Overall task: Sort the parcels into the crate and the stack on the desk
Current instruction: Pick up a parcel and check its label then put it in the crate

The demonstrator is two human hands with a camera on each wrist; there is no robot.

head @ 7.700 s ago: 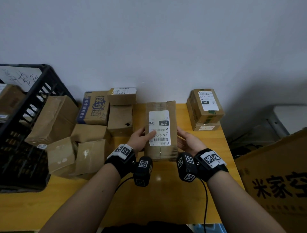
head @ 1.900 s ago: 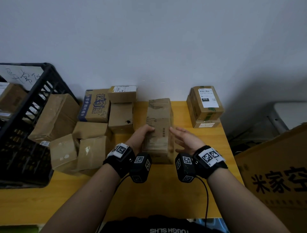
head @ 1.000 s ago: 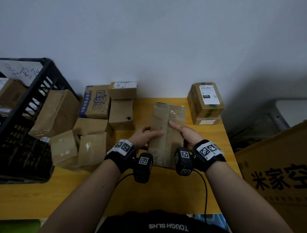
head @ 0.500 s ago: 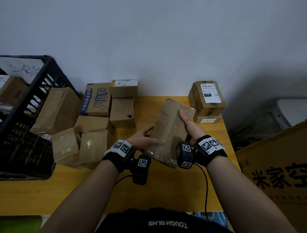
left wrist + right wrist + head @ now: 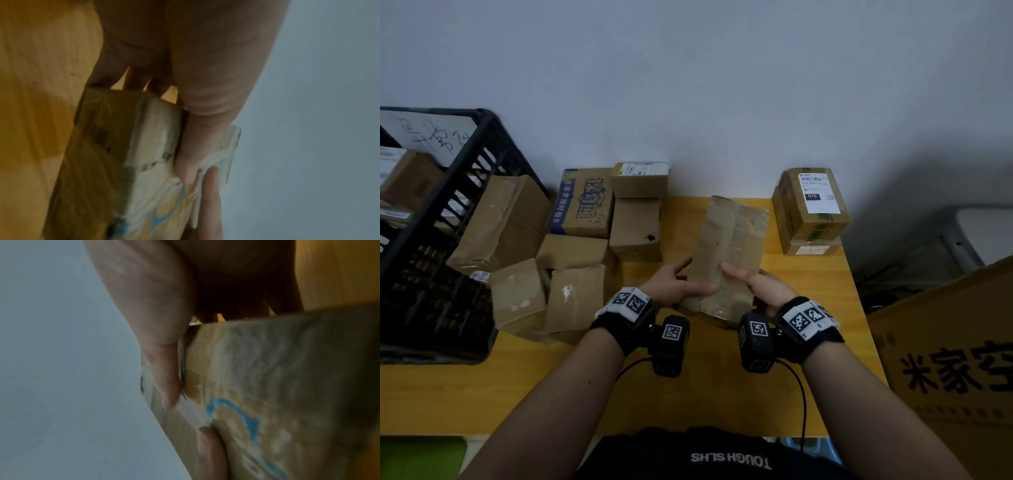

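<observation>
Two hands hold one long parcel point(image 5: 726, 260) above the middle of the yellow desk point(image 5: 722, 387). The left hand point(image 5: 671, 286) grips its near left edge, with the thumb on the upper face and the fingers point(image 5: 141, 81) below. The right hand point(image 5: 760, 286) holds the near right side in the same way, its thumb lying flat on top and pointing to the left thumb. In the wrist views both thumbs press on the top face and almost meet.

The parcel is a narrow brown carton, wrapped in clear tape which looks wrinkled and worn. Its upper face is plain, with no label to see. Blue print shows on a side face in the wrist views, but it is too blurred to read. The carton leans a little to the right at its far end.

Compared with half a second ago, the parcel is less tilted and lies more along the line from the person to the wall. The right hand has slid from the far right corner back to the near end. In the oldest frame a white label faced up; now this face is turned away.

Farther left lie the loose parcels point(image 5: 571, 260), and beyond them stands the black crate point(image 5: 465, 178). At the far right corner sits the stack point(image 5: 810, 210) of two labelled cartons.
</observation>
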